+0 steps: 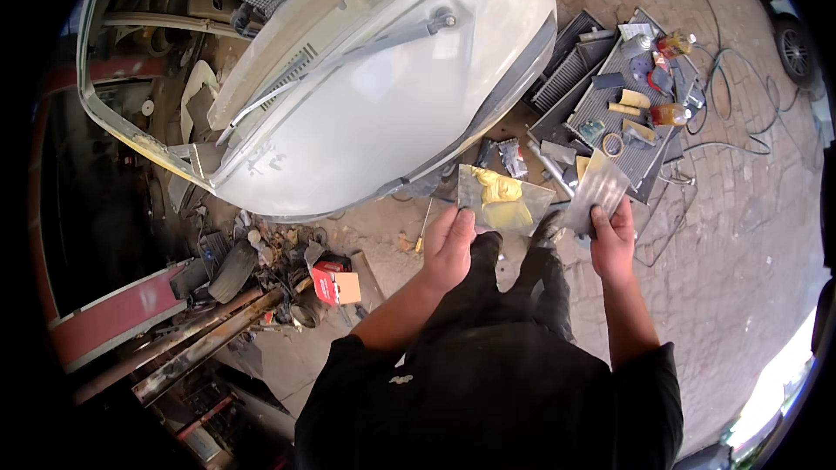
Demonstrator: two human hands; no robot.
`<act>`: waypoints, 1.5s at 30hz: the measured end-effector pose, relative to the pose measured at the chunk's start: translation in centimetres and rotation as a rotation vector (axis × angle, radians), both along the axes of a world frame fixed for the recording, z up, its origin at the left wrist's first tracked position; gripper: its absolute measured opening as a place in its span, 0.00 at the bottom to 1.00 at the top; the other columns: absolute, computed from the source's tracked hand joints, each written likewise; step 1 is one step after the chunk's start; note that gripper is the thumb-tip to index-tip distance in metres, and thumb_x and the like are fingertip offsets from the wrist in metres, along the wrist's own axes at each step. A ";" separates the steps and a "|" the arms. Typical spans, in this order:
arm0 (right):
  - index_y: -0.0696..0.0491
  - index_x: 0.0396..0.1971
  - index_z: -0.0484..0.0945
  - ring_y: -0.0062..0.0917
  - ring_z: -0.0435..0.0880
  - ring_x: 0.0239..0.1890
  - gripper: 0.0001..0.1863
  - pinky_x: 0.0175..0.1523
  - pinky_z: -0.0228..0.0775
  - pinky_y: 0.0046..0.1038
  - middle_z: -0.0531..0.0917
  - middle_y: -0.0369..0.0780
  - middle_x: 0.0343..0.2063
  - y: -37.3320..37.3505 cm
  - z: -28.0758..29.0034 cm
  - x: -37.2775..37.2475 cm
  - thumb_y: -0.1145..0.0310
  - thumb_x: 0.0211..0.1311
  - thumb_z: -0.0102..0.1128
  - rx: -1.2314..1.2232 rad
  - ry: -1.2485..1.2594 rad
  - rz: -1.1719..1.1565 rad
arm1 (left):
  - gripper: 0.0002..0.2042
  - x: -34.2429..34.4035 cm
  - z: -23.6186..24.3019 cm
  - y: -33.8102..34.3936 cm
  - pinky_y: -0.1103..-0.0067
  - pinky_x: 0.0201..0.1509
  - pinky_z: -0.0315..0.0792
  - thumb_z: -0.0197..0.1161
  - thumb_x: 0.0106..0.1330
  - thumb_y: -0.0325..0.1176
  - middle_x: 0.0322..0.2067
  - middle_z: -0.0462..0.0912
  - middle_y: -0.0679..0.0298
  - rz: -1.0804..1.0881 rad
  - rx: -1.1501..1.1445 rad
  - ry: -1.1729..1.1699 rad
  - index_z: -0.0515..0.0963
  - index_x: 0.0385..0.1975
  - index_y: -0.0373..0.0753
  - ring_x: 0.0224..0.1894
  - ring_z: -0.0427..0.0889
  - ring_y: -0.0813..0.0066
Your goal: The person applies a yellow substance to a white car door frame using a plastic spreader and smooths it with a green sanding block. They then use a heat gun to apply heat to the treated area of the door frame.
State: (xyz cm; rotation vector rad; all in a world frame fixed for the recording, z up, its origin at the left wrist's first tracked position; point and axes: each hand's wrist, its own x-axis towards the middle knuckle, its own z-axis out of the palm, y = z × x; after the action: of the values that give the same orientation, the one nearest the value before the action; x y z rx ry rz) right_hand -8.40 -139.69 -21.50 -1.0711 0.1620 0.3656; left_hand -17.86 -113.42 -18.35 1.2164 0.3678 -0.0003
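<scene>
My left hand (448,245) grips the left edge of a flat, pale mixing board (535,197), with the thumb on top. On the board lies a thick lump of yellow putty (499,186), and a thinner smear of it is near the lower edge. My right hand (613,239) pinches a greyish flat spreader (601,191) by its lower end, its broad end pointing up and away. A small gap separates the spreader from the board. Beyond both hands stands a whitish vehicle body panel (409,96) with a wiper arm (348,59) across it.
To the right, a ribbed radiator-like panel (640,170) bears bottles of amber liquid (670,115), a tape roll (612,146) and sandpaper pieces. A hose (751,150) crosses the brick paving. At left lie scrap parts, metal beams (213,339) and a red-and-brown box (336,285).
</scene>
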 end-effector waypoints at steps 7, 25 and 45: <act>0.61 0.60 0.69 0.21 0.77 0.55 0.17 0.62 0.66 0.25 0.80 0.39 0.54 2.3 15.6 -4.0 0.77 0.74 0.48 -0.113 -0.098 0.061 | 0.12 1.3 9.9 -0.1 0.85 0.25 0.55 0.50 0.78 0.34 0.24 0.73 0.73 -0.017 0.033 -0.324 0.75 0.36 0.33 0.24 0.61 0.90; 0.62 0.45 0.75 0.15 0.79 0.42 0.07 0.49 0.72 0.21 0.83 0.38 0.42 10.4 23.3 -9.8 0.76 0.73 0.52 -0.304 -0.272 -0.184 | 0.07 -2.8 17.7 0.0 0.66 0.26 0.66 0.52 0.74 0.28 0.22 0.75 0.52 -0.160 0.662 -0.809 0.72 0.33 0.32 0.22 0.75 0.54; 0.53 0.55 0.74 0.27 0.83 0.52 0.14 0.58 0.76 0.35 0.83 0.38 0.50 9.1 20.1 -9.7 0.68 0.75 0.50 0.433 0.039 0.095 | 0.11 -6.5 20.4 3.0 0.57 0.30 0.70 0.57 0.64 0.31 0.19 0.75 0.47 -0.412 1.021 -0.723 0.69 0.23 0.32 0.25 0.79 0.44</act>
State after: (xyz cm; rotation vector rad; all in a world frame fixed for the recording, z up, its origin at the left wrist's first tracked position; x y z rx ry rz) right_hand -18.14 -130.57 -1.36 -0.6456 0.0620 0.4826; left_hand -24.35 -110.41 2.01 2.1614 -0.6082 0.2957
